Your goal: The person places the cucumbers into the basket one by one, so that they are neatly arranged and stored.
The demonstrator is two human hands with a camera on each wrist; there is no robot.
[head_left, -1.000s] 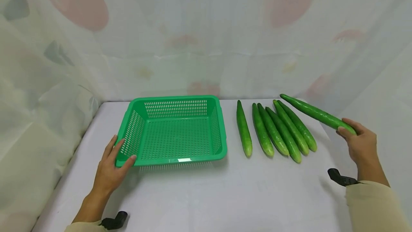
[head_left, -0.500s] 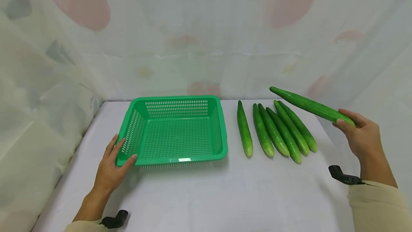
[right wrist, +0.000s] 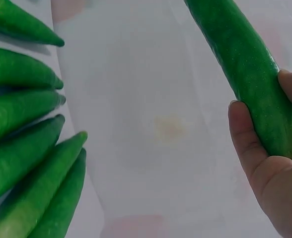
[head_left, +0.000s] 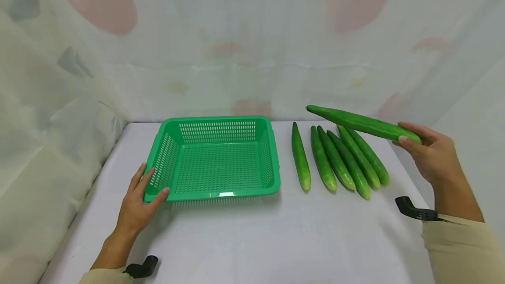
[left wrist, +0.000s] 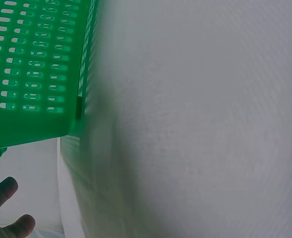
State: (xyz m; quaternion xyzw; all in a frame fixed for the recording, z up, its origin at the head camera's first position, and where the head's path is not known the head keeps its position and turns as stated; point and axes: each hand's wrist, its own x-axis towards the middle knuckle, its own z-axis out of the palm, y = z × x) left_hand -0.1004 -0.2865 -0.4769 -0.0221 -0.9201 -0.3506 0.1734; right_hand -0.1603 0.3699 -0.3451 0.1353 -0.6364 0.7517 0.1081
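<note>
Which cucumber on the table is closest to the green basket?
The leftmost cucumber, just right of the basket; a gap separates it from the other five cucumbers.

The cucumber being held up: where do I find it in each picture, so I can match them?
Head: right of centre, the held cucumber slants down to the right hand.
Left wrist: not in it; the green basket shows at upper left.
Right wrist: upper right, running from the top edge down into that hand.
Shared landmark, head and right wrist: the six cucumbers lying side by side.
</note>
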